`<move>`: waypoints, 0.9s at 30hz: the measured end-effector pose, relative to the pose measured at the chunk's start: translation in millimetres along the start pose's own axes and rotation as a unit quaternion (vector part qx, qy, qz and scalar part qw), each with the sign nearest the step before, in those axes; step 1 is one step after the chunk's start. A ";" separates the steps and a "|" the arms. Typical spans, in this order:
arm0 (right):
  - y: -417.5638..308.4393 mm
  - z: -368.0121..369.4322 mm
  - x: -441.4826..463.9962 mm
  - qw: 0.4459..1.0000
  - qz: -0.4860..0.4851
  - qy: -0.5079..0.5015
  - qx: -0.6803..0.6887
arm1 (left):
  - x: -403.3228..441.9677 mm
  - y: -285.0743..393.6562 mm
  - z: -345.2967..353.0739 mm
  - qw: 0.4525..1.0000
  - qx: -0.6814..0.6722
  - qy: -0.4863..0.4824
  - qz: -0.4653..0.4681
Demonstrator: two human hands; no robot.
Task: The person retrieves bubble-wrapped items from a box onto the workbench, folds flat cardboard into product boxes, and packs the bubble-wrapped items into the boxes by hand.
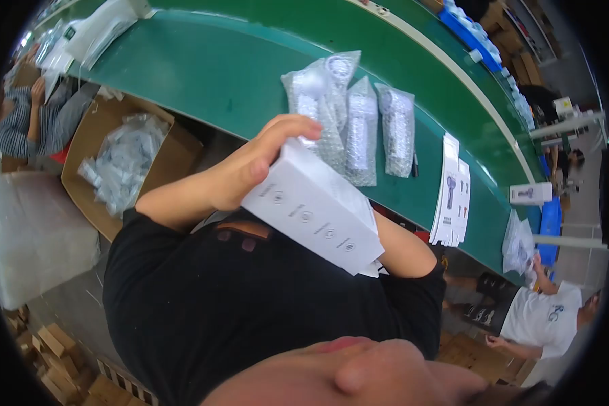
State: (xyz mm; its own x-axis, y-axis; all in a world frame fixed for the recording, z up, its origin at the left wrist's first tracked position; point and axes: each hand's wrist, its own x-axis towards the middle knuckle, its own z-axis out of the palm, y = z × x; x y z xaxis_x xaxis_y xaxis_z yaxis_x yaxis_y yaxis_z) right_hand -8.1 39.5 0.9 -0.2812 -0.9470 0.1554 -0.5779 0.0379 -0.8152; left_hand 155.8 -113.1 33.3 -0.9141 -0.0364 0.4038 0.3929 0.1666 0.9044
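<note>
A white printed carton [318, 223] is held at a tilt in front of my chest, with small round icons along the side facing me. My left hand [267, 152] is closed over its upper left end, thumb on the near side and fingers across the far side. My right forearm [406, 247] runs behind the carton, which hides that hand and its fingers. Beyond the carton, several bubble-wrapped items [362, 135], which look like handheld fans, lie on the green table [210, 74]. A dark pen-like object [415, 166] lies beside them.
Printed flat cartons or leaflets [451, 193] lie at the table's right. An open cardboard box [81, 145] of clear plastic-wrapped items stands at left, near a large wrapped bale [37, 237]. One person [541, 318] works at right, another [27, 122] at far left.
</note>
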 end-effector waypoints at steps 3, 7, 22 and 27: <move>-1.0 1.5 3.1 1.000 -0.001 -0.024 -0.011 | 9.3 5.6 0.4 0.999 -0.035 0.020 0.036; -0.6 -4.2 5.8 0.998 -0.003 -0.053 -0.017 | 19.7 24.0 -2.4 0.999 -0.018 0.001 0.038; -6.8 -23.7 -30.4 0.993 -0.007 -0.116 -0.035 | 9.4 31.4 -6.0 0.990 0.105 -0.087 0.042; -10.7 -50.2 -39.2 0.986 -0.023 -0.165 0.001 | -23.5 15.0 -32.2 0.989 -0.043 -0.012 -0.143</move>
State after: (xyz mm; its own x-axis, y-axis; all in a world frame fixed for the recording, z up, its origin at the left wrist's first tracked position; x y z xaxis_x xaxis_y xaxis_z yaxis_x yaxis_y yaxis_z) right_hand -29.3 92.2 31.5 0.0100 -0.9999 0.0029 -0.5826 -0.0081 -0.8127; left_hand 186.5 -141.5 41.8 -0.9907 -0.0456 0.1283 0.1250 0.0689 0.9898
